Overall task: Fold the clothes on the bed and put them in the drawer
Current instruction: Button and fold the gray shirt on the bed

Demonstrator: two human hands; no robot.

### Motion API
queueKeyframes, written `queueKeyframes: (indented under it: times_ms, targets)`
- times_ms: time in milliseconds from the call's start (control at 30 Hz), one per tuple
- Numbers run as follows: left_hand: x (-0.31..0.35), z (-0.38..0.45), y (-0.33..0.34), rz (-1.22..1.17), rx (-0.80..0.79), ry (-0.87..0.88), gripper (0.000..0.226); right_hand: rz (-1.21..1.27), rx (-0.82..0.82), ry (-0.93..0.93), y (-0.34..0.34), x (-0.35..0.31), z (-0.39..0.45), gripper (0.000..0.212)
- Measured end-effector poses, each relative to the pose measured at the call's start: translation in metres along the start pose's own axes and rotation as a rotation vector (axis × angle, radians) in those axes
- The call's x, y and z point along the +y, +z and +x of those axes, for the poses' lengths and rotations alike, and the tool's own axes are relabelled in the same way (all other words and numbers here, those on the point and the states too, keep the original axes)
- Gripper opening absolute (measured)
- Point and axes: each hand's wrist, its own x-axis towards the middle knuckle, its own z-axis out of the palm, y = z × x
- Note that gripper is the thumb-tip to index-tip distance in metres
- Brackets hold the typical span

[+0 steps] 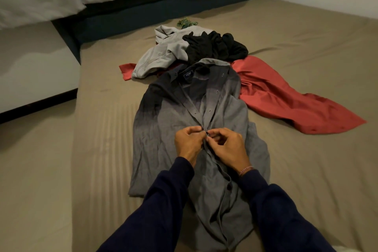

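1. Fingers: the left hand (pixel 189 141) and right hand (pixel 226 146) meet at the front placket of the grey button-up shirt (pixel 163 139). The fingertips of both are curled and pinch the two placket edges at a dark button (pixel 207 133), thumbs against forefingers. The step in hand appears to be fastening that button.
2. Shirt position: the shirt lies face up on the bed (pixel 317 67), collar at 12 o'clock, hem at 6 o'clock. It is open from the collar down to the hands. Below the hands the placket is closed or overlapped; which, cannot be told.
3. Handling: the fabric is thin, soft and creased. It will likely drape, slide on the sheet and hold no shape. Judged best hold: pinch at seams, placket, collar or shoulders, then smooth flat before each fold.
4. Remaining garments: at 12 o'clock of the collar lie a light grey garment (pixel 161 51) and a crumpled black garment (pixel 214 47). A red garment (pixel 286 100) spreads toward 2 o'clock. A small green item (pixel 187 22) lies beyond the pile.
5. Progress: early, by judgement. No drawer is in view.
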Motion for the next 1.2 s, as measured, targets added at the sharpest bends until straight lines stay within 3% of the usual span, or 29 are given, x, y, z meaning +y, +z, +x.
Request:
queueKeyframes:
  times_ms: [100, 300, 533, 700, 800, 1000, 1133, 1200]
  targets:
    - [0.0, 0.001, -0.003, 0.04, -0.024, 0.047, 0.037, 0.014, -0.027, 0.007, -0.002, 0.001, 0.001, 0.013]
    - [-0.002, 0.005, -0.006, 0.208, -0.071, 0.215, 0.037, 0.068, -0.127, -0.014, -0.005, 0.008, 0.006, 0.017]
    - [-0.008, 0.005, -0.009, 0.085, -0.185, 0.243, 0.027, 0.544, -0.296, 0.334, -0.02, 0.003, 0.01, 0.018]
    - [-0.009, 0.001, -0.008, -0.03, -0.203, 0.184, 0.036, 0.688, -0.264, 0.497, -0.016, 0.003, 0.011, 0.011]
    - [-0.009, 0.003, -0.005, -0.072, -0.161, 0.156, 0.039, 0.617, -0.238, 0.516, -0.013, 0.001, 0.014, 0.011]
    - [-0.01, 0.008, 0.009, -0.005, -0.149, 0.015, 0.031, 0.058, -0.197, 0.323, -0.001, -0.011, 0.035, 0.032]
    - [-0.001, 0.018, 0.009, 0.006, -0.135, -0.093, 0.009, -0.11, -0.041, 0.409, 0.007, -0.015, 0.072, 0.06]
    - [0.005, 0.024, 0.005, 0.012, -0.098, -0.109, 0.025, -0.084, 0.02, 0.458, 0.012, -0.014, 0.085, 0.05]
